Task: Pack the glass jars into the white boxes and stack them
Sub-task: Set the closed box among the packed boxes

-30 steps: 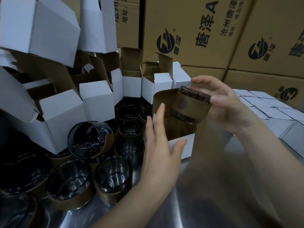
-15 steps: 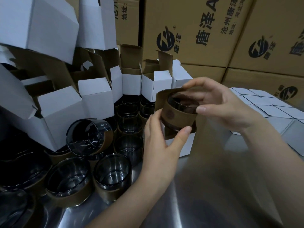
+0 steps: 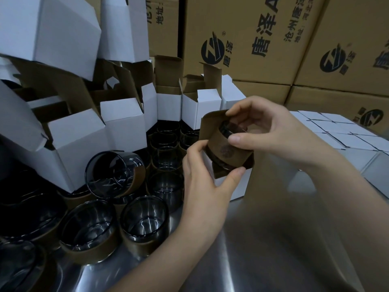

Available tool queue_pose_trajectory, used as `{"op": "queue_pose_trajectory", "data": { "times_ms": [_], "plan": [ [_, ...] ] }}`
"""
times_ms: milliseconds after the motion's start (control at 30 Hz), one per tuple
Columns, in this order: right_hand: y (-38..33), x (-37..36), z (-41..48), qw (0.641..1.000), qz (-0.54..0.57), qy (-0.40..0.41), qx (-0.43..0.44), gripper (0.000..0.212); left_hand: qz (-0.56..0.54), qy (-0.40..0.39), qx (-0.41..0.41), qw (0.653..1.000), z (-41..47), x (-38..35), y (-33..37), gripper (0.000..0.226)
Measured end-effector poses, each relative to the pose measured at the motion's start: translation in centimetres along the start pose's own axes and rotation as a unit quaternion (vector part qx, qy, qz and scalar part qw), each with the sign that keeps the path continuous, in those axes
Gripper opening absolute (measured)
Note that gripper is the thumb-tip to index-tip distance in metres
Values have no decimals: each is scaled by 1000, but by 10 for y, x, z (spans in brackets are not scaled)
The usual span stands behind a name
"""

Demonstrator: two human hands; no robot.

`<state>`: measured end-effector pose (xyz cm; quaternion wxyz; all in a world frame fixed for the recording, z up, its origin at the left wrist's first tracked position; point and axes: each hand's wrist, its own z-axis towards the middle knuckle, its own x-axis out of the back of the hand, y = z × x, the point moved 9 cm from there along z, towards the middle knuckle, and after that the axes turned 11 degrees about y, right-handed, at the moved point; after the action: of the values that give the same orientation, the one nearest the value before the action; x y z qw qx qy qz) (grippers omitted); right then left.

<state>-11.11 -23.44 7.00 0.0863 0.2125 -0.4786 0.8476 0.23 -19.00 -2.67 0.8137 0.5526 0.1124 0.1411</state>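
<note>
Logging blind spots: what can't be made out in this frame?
Head view:
1. Base of the jar: hidden inside the box, depth unclear.
2. Left side of the box: covered by the left hand.
3. The emblem on the jar: too small to read.
4. The lower-left jars: dark, cut by the frame edge.

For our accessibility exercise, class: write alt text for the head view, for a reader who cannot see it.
The right hand holds a brown-banded glass jar partway inside an open white box that the left hand grips. Loose jars and open boxes stand at left.
</note>
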Motion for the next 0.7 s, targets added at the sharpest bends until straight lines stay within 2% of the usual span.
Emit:
{"op": "queue_pose_trajectory", "data": {
  "times_ms": [200,433,700],
  "plan": [
    [-6,2,-1,999,-34,-1,1,39,13,8,0,1000,1,1,-1,64],
    [-9,-3,-4,988,-151,-21,23,47,33,-8,10,999,1,-1,-4,75],
    [0,-20,-5,959,-274,-56,35,52,53,-9,-1,999,2,-2,-7,77]
  ]
}}
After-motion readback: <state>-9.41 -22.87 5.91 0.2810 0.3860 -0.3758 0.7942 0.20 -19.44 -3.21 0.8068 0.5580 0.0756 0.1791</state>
